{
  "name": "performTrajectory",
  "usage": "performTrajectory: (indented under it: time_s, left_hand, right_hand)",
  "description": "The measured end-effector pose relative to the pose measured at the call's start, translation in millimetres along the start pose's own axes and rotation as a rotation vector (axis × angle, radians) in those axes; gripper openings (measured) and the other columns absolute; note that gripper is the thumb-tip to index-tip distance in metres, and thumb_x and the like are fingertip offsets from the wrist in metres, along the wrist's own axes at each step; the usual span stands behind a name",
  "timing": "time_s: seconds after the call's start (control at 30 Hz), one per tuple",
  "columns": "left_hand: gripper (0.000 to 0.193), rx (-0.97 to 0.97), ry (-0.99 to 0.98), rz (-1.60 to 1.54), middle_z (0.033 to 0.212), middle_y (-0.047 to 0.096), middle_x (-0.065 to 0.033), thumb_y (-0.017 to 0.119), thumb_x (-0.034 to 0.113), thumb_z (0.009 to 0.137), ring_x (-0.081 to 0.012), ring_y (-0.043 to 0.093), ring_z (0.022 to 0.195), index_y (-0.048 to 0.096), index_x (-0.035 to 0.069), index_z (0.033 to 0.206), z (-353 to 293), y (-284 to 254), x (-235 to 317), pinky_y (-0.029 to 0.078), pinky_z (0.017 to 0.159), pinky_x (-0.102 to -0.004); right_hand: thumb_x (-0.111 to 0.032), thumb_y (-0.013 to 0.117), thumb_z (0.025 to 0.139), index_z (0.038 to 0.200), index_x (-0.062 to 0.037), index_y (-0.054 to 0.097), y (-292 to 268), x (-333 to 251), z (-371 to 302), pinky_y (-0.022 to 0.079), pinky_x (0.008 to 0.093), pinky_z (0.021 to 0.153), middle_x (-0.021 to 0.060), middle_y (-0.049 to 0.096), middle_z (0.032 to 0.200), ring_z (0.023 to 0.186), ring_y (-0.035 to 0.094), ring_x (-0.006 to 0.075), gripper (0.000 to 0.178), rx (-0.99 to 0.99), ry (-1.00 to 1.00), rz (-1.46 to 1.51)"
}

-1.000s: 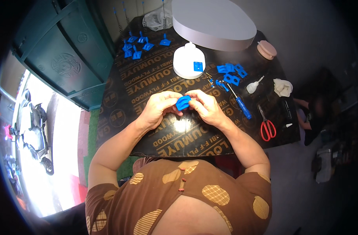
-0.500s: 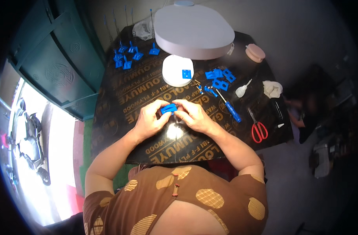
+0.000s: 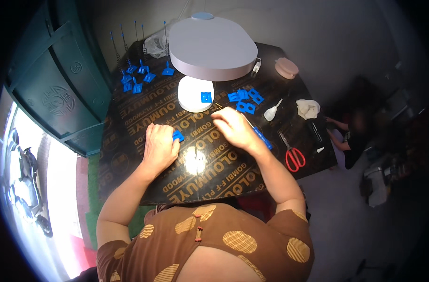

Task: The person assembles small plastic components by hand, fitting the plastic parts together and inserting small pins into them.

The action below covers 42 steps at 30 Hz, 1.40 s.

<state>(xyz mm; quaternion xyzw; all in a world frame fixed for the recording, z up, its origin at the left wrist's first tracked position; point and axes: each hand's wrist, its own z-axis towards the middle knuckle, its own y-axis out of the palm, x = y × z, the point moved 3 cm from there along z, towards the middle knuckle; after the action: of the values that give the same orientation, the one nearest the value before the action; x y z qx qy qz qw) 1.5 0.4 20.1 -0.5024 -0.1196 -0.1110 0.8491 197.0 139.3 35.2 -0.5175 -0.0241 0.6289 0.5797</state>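
Dark counter [image 3: 214,162] flanked by green door [image 3: 59,89], ten o'clock; squeeze bottle [image 3: 271,113], two o'clock; blue piece [image 3: 178,136] pinched in left grip [image 3: 160,146]; right grip [image 3: 235,129] half-curled, hold can't be told.

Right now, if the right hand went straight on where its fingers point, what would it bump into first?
The right hand would probably meet the rounded white base first, at its near right edge. The hand's height is hard to judge, so it might pass over instead.
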Motion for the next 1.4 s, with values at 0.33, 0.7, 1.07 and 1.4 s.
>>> performTrajectory:
  time_s: [0.33,0.7,1.07,1.4]
  left_hand:
    - [0.02,0.019,0.1,0.026,0.095,0.059,-0.0174,0.068,0.009,0.071,-0.033,0.052,0.099,0.061,-0.004,0.085,-3,3,0,0.039,0.094,-0.0447]
    - [0.018,-0.071,0.016,-0.014,0.105,0.06,-0.0198,0.069,0.008,0.073,-0.0355,0.053,0.104,0.059,-0.002,0.085,-2,2,-2,0.04,0.096,-0.0452]
    - [0.021,-0.055,0.043,-0.004,0.103,0.061,-0.0193,0.068,0.01,0.073,-0.0342,0.053,0.103,0.061,-0.004,0.088,-1,1,-2,0.04,0.096,-0.0444]
    - [0.024,-0.039,0.064,0.006,0.098,0.061,-0.0182,0.067,0.01,0.073,-0.0328,0.054,0.099,0.062,-0.005,0.09,-1,0,-2,0.042,0.092,-0.0432]
  right_hand:
    - [-0.01,0.065,0.084,0.102,0.0008,0.068,-54,105,8,0.046,0.0435,0.094,0.0202,0.064,0.105,0.105,0.058,0.0373,0.021,-0.029,0.248,-0.565]
    - [-0.02,0.075,0.08,0.105,0.0007,0.065,-51,117,28,0.043,0.0419,0.096,0.0188,0.06,0.111,0.11,0.053,0.0353,0.035,-0.195,0.4,-0.55]
    - [-0.023,0.078,0.077,0.107,0.0003,0.067,-55,123,29,0.043,0.0439,0.099,0.022,0.06,0.113,0.113,0.053,0.0389,0.039,-0.21,0.409,-0.538]
    - [-0.025,0.083,0.073,0.11,0.0015,0.066,-57,119,36,0.042,0.0432,0.101,0.0222,0.06,0.118,0.116,0.052,0.0378,0.048,-0.342,0.443,-0.559]
